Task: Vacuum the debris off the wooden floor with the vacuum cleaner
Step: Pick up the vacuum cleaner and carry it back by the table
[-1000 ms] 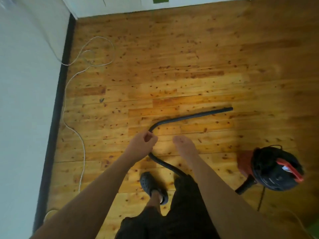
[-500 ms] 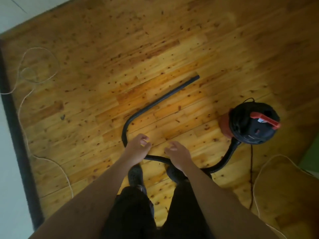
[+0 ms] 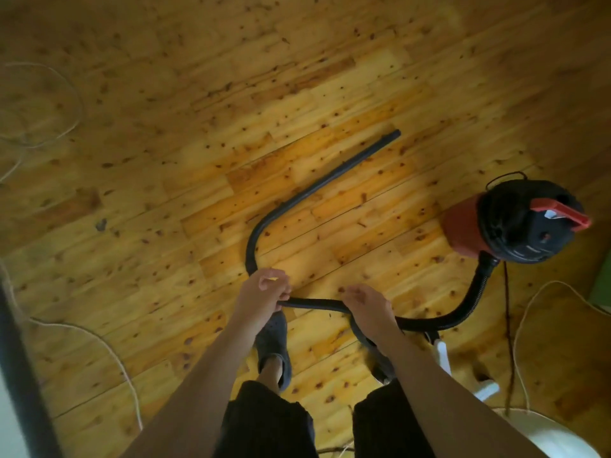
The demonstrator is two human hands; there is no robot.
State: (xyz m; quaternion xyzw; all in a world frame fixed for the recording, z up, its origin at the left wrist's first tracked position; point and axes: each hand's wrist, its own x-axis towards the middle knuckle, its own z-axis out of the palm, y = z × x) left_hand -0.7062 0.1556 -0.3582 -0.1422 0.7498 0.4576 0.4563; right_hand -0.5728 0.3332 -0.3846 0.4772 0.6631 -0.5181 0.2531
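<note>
**Both hands on the vac hose**

The black hose [image 3: 310, 193] loops across the wooden floor [image 3: 165, 127], its open end lying up toward the middle. Left hand [image 3: 264, 290] is curled tight round it, right hand [image 3: 367, 305] grips it just beside. The red-and-black vacuum cleaner [image 3: 515, 223] sits off to the right. A white cord [image 3: 109, 345] trails along the left side.

Both bare forearms reach up from the bottom edge toward mid-frame, converging slightly. The left hand [image 3: 264, 290], just left of centre, is curled closed around the hose [image 3: 314, 304], knuckles up. The right hand [image 3: 367, 304], just right of centre, lies palm down over the same hose, its grip hidden beneath.
</note>
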